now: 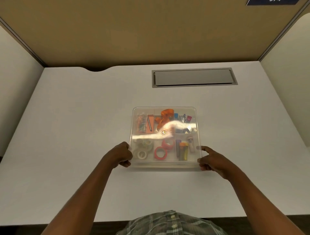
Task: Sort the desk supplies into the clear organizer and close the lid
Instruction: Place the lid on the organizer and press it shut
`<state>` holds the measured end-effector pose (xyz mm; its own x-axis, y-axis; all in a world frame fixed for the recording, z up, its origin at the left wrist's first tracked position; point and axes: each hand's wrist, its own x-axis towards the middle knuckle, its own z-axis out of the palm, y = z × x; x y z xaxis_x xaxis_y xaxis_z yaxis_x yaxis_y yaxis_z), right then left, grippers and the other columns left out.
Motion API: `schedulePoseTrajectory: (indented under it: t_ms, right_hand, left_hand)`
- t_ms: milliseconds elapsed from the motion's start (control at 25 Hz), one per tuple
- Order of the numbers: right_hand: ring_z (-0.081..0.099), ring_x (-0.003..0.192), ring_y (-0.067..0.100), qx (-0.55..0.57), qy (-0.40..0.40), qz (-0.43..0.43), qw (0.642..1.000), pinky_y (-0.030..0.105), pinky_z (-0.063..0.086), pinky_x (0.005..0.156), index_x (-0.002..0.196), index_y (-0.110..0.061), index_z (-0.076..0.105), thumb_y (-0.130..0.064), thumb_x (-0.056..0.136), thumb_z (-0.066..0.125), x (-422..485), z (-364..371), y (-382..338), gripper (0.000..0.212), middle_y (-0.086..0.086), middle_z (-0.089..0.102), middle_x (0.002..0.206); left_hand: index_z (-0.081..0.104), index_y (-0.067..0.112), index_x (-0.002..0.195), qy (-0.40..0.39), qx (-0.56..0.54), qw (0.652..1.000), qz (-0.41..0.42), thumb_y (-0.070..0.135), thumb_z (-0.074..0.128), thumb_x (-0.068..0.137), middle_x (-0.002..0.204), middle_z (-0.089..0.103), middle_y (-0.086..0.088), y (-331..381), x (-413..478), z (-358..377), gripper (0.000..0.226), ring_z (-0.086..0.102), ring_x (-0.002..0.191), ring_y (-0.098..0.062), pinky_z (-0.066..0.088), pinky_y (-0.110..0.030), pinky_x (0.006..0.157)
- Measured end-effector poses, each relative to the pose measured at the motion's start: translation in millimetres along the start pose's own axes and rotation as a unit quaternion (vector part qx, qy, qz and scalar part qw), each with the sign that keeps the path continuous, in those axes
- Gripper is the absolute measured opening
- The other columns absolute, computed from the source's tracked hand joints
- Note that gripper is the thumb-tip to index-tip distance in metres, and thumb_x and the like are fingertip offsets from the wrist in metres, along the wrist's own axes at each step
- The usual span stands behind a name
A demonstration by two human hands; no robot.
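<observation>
Glossy clear plastic lid (pixel 165 127) glares over the organizer (pixel 165 165), on a matt white desk (pixel 83 117).

White desk (pixel 83 117), grey cable hatch (pixel 194 77) set into its far right, tan partition (pixel 134 30) behind, plaid shirt (pixel 171 223) at near edge

I read this as office study carrel or cubicle workstation. White laminate surface (pixel 83 117) boxed in on three sides: tan fabric-covered back panel (pixel 151 30), pale side dividers (pixel 15 80) left and right, grey metal trim at the joints. Flush grey cable-access hatch (pixel 194 77) set in surface near the back, curved cable cutout (pixel 98 69) at rear edge. Corner of dark blue sign (pixel 271 2) on back panel, text unreadable to me.
</observation>
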<state>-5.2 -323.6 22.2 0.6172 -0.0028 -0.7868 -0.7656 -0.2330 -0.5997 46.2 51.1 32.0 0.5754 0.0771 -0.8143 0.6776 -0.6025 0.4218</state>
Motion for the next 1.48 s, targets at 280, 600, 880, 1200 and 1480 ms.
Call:
schedulePoseTrajectory:
  t_ms: [280,600,880,1200,1480]
  right_hand:
    - [0.067,0.079,0.022,-0.184,-0.021,-0.041,0.982,0.033,0.061,0.075,0.149,-0.026,0.033,-0.023,0.085,0.077,3,-5,-8,0.077,0.014,0.068,0.094]
    - [0.066,0.084,0.015,-0.318,-0.086,0.061,0.942,0.032,0.057,0.076,0.152,-0.018,0.014,-0.047,0.086,0.071,22,-1,-23,0.091,0.006,0.069,0.101]
    - [0.047,0.134,0.035,-0.362,0.004,-0.001,0.932,0.046,0.046,0.106,0.157,-0.015,0.004,-0.067,0.069,0.076,40,-12,-43,0.126,0.015,0.038,0.155]
    - [-0.006,0.153,0.038,-0.507,0.227,-0.249,0.794,0.06,0.009,0.121,0.159,-0.023,0.0,-0.074,0.091,0.033,92,44,-105,0.091,0.012,-0.011,0.166]
    - [-0.016,0.15,0.045,-0.529,0.266,-0.28,0.755,0.065,0.005,0.119,0.159,-0.031,-0.001,-0.083,0.086,0.025,127,48,-90,0.093,0.017,-0.015,0.165]
  left_hand:
    - [0.032,0.019,0.12,-0.03,0.054,0.998,0.011,0.023,0.086,0.073,0.101,0.057,-0.012,3,-6,16,0.072,0.058,0.065,-0.019,0.052,-0.028,0.053]
    - [0.024,0.007,0.132,-0.077,0.095,0.991,-0.05,0.025,0.083,0.077,0.098,0.058,-0.016,13,9,18,0.083,0.055,0.066,-0.017,0.053,-0.028,0.054]
    - [-0.002,0.01,0.153,-0.032,0.176,0.983,-0.042,0.059,0.083,0.064,0.148,0.038,-0.022,21,15,0,0.132,0.053,0.123,-0.036,0.05,-0.046,0.096]
    - [0.008,0.018,0.157,0.271,0.347,0.848,0.295,0.076,0.033,0.086,0.164,-0.005,-0.016,85,69,22,0.095,0.0,0.151,-0.039,0.015,-0.058,0.119]
    - [0.002,0.032,0.156,0.3,0.379,0.813,0.324,0.081,0.02,0.086,0.165,-0.006,-0.013,86,106,29,0.088,-0.006,0.151,-0.039,0.011,-0.063,0.118]
